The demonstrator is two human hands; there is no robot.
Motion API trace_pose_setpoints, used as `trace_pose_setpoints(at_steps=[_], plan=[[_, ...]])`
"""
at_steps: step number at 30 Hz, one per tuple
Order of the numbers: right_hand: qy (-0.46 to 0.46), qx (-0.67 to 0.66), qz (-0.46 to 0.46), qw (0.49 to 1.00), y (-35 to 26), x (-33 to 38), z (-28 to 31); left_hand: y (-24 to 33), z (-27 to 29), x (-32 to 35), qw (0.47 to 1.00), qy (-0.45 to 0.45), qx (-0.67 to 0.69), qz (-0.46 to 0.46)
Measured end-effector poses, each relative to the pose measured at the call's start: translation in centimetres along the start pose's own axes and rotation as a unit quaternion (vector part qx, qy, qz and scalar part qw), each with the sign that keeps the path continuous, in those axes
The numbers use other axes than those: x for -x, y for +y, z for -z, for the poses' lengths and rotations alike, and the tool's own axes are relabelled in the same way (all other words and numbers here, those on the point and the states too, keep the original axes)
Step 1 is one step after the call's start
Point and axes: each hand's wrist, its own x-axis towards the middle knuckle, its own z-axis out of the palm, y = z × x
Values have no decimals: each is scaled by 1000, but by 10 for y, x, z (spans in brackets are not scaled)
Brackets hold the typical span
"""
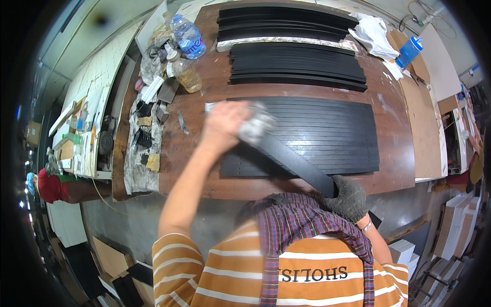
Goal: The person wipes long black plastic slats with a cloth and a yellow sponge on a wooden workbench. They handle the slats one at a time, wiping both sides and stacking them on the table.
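A long black slat [299, 165] is held at a slant above the table, its near right end in my right hand [348, 198], which wears a dark grey knitted glove. At the slat's far left end, my bare left hand [225, 123] grips a crumpled grey-white cloth [257, 124] pressed against the slat. Both cloth and fingers are slightly blurred by motion. Beneath the raised slat lies a row of black slats [327, 134], side by side on the brown table [396, 153]. The cloth hides part of the held slat.
Two more groups of black slats, a middle one [296, 64] and a far one [286, 20], lie beyond. At left stand a water bottle [189, 38], a bottle of yellowish liquid [184, 72] and stained cloth [140, 169]. A blue bottle [409, 52] and white cloth [376, 36] are at right.
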Motion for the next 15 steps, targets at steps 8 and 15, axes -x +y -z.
trace_pose_setpoints(at_steps=[8, 15], plan=[[10, 5, -96, 995, -1, 3, -5, 51, 42, -16, 955, -12, 171, 242], [54, -30, -46, 997, -9, -4, 13, 94, 12, -44, 999, -27, -36, -22]])
